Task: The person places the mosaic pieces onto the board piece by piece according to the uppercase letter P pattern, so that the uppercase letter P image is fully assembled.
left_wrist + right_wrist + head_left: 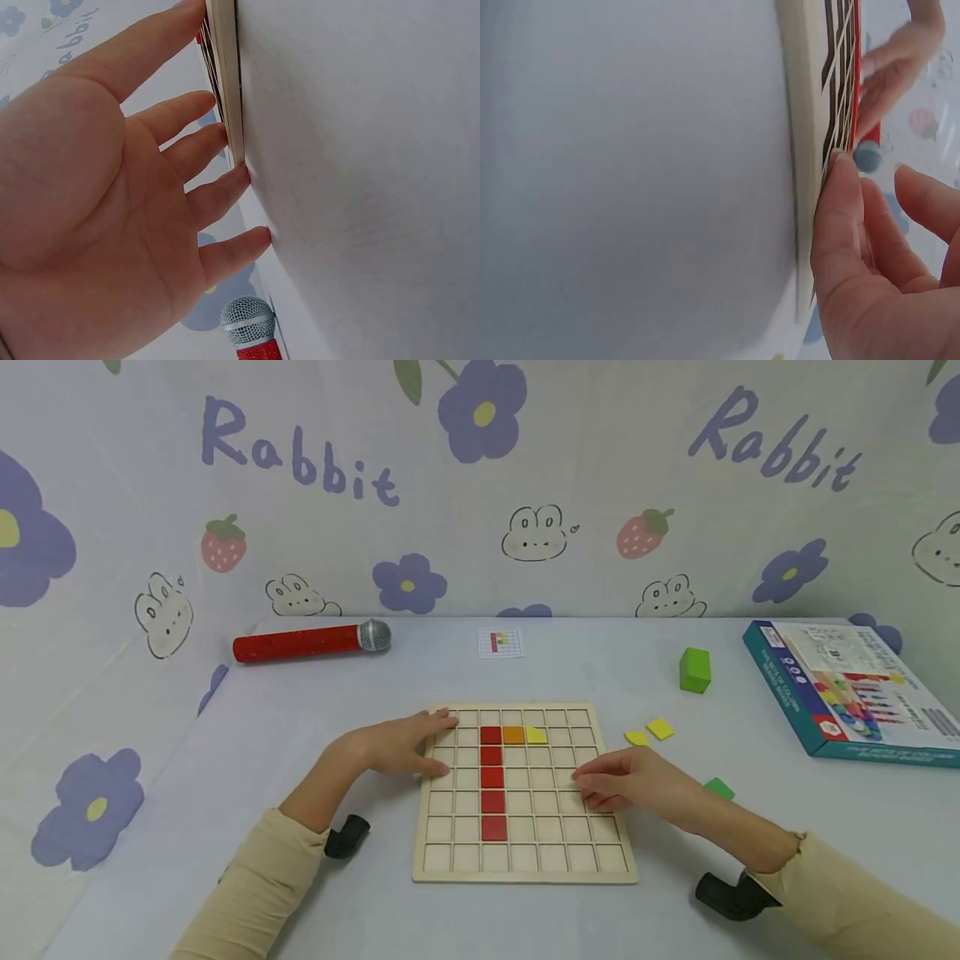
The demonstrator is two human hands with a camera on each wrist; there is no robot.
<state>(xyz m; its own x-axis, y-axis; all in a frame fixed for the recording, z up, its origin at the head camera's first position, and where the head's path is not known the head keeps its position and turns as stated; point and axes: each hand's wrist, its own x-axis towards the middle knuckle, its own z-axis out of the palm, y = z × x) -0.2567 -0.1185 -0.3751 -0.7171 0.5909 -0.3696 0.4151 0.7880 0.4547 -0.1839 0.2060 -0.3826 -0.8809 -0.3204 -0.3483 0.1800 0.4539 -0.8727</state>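
Observation:
A wooden grid board (525,876) lies on the table. In it, several red square tiles (492,777) form a column, with an orange tile (513,735) and a yellow tile (536,736) beside the top one. My left hand (401,743) rests at the board's left edge, fingers spread; in the left wrist view its thumb and fingertips (214,97) are along the frame. Over the right columns is my right hand (622,781), fingers loosely bent, nothing visible between them. The right wrist view has one fingertip (840,161) right at the board's rim.
Loose yellow pieces (660,728) and a green piece (718,788) lie right of the board. Behind them stand a green block (695,670) and a game box (862,693). A small pattern card (501,643) and a red microphone (307,643) lie at the back.

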